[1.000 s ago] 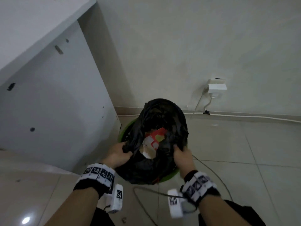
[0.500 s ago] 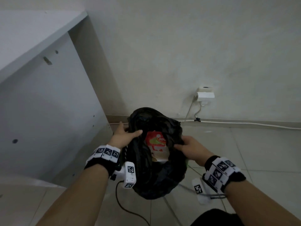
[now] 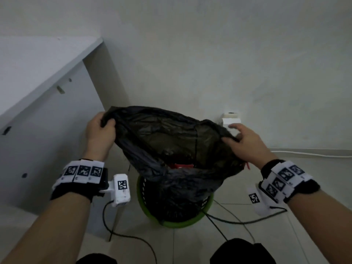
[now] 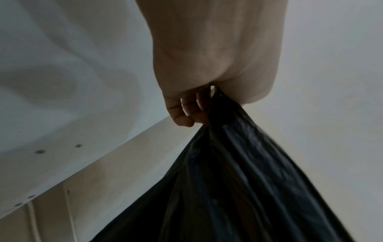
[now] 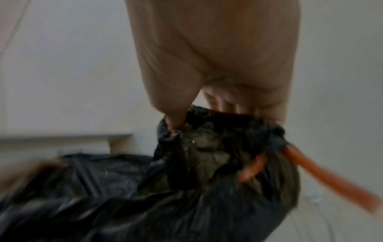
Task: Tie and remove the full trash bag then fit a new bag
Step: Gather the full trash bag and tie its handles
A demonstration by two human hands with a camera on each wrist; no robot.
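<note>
Nearest, two forearms with marker-covered wristbands reach out over the tiled floor (image 3: 247,235), where dark cables trail around a green bin (image 3: 179,223). The black trash bag (image 3: 171,149) rises out of that bin, its lower part still sunk inside the green rim, its mouth stretched wide open above it.

Left of the bin, the left hand (image 3: 99,130) has its grip clamped on a bunched corner of the bag's edge; the wrist view shows its fingers (image 4: 184,113) curled tight around gathered black plastic. Right of the bin, the right hand (image 3: 245,143) pinches the opposite edge, thumb (image 5: 176,114) pressed into the crumpled rim against the other fingers, so that grip is also closed on the bag. An orange drawstring (image 5: 323,173) hangs loose from the rim just beside that hand.

Inside the open mouth, something red (image 3: 181,165) shows low down among the rubbish.

Beyond the bin stands the pale wall with a white socket block (image 3: 231,121) just behind the right hand's fingertips, and a white counter (image 3: 38,73) rises to the bin's left.
</note>
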